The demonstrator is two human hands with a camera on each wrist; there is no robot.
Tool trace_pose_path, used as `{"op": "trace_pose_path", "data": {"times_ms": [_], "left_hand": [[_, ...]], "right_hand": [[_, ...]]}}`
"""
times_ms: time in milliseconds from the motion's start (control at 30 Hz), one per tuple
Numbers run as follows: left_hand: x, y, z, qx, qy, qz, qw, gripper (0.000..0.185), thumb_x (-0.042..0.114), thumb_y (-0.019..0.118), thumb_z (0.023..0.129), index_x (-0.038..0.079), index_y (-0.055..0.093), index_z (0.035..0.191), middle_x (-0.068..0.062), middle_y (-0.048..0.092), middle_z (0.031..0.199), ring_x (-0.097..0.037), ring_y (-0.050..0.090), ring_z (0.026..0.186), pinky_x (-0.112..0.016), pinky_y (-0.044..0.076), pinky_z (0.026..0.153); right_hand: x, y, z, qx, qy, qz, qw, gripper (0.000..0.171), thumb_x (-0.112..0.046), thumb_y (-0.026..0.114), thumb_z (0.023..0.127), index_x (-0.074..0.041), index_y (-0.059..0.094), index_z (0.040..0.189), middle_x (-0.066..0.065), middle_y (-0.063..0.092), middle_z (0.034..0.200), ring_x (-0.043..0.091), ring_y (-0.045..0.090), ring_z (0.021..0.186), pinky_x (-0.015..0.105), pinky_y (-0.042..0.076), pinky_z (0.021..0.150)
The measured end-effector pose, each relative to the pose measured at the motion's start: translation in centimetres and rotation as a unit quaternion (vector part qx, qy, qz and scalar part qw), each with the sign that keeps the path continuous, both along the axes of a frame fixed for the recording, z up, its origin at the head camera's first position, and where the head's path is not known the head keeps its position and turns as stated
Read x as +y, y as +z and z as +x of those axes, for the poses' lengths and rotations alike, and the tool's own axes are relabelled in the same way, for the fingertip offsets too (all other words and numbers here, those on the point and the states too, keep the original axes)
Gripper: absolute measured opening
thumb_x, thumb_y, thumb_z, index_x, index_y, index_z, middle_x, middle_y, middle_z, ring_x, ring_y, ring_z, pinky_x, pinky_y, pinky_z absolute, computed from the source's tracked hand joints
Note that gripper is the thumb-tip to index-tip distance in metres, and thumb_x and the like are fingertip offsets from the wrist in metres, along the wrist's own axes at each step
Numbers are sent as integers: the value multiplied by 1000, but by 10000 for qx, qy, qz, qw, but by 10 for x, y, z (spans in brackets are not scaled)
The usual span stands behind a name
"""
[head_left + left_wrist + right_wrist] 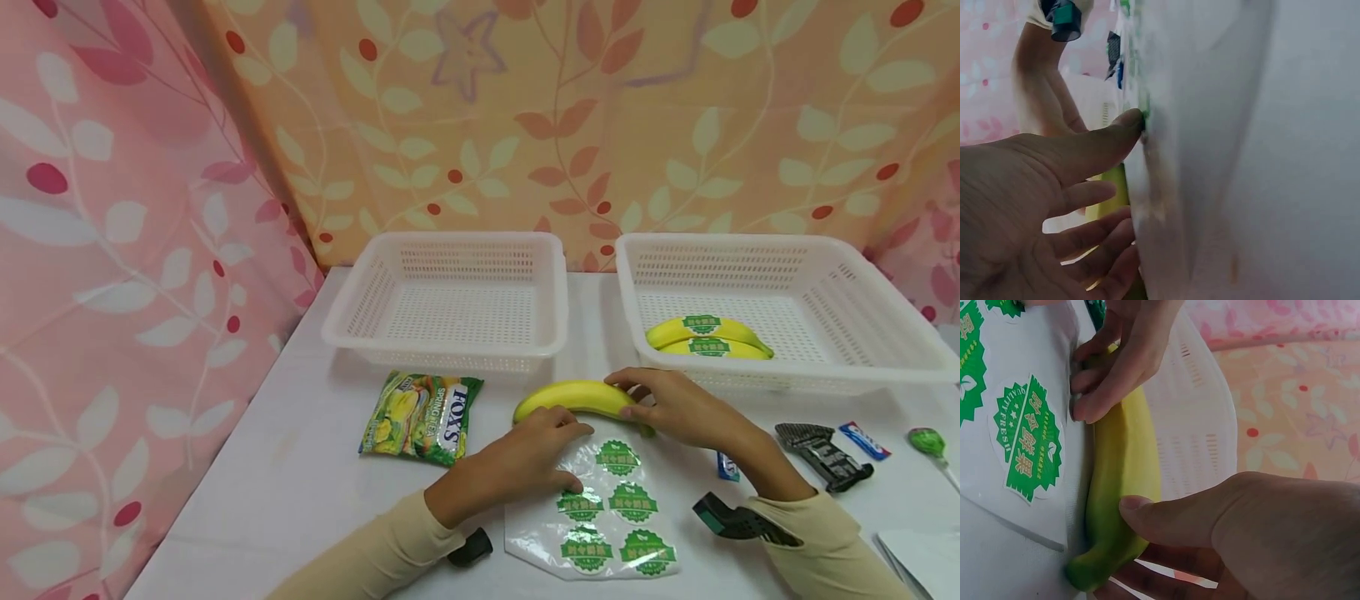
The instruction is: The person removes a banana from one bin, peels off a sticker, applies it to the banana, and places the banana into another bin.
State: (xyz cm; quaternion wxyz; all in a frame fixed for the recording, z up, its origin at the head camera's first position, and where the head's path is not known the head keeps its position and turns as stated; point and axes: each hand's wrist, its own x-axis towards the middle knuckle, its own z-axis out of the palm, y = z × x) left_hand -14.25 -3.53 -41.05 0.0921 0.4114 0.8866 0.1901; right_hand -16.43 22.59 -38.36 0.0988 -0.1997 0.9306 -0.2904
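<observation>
right hand [678, 408] grips curved smooth banana [573, 397] | left hand [517, 458] flat, fingers pressing glossy sticker sheet [600, 508]

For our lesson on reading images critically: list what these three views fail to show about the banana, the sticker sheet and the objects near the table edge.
- Banana: head view, its right end is covered by the right hand.
- Sticker sheet: left wrist view, blurred, seen edge-on; sticker print too small to read.
- Paper: head view, cut off by the frame corner.
- Left hand: hides the sheet's upper left part.

Banana [573, 397]: near side hidden behind both hands.
Paper stack [926, 558]: cut by right edge.
Blue wrapper [727, 467]: partly behind right wrist.
</observation>
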Motion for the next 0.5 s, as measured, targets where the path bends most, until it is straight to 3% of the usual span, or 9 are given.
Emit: {"op": "trace_pose_path", "data": {"times_ms": [167,500], "left_hand": [[0,-2,1,97,36,170,9998,71,36,88,88,14,60,149,-3,61,130,-12,54,115,-22,46,100],[6,0,1,-326,179,72,9993,66,28,89,87,18,64,147,4,64,123,-4,54,104,-18,45,91]], "right_hand": [[1,1,-1,12,-35,15,10000,44,-15,76,99,-5,66,140,16,70,133,34,70,114,50,61,90],[-1,4,3,-5,-75,47,10000,43,-15,73,100,-5,65,141,18,69,136,36,69,118,54,59,94]]}}
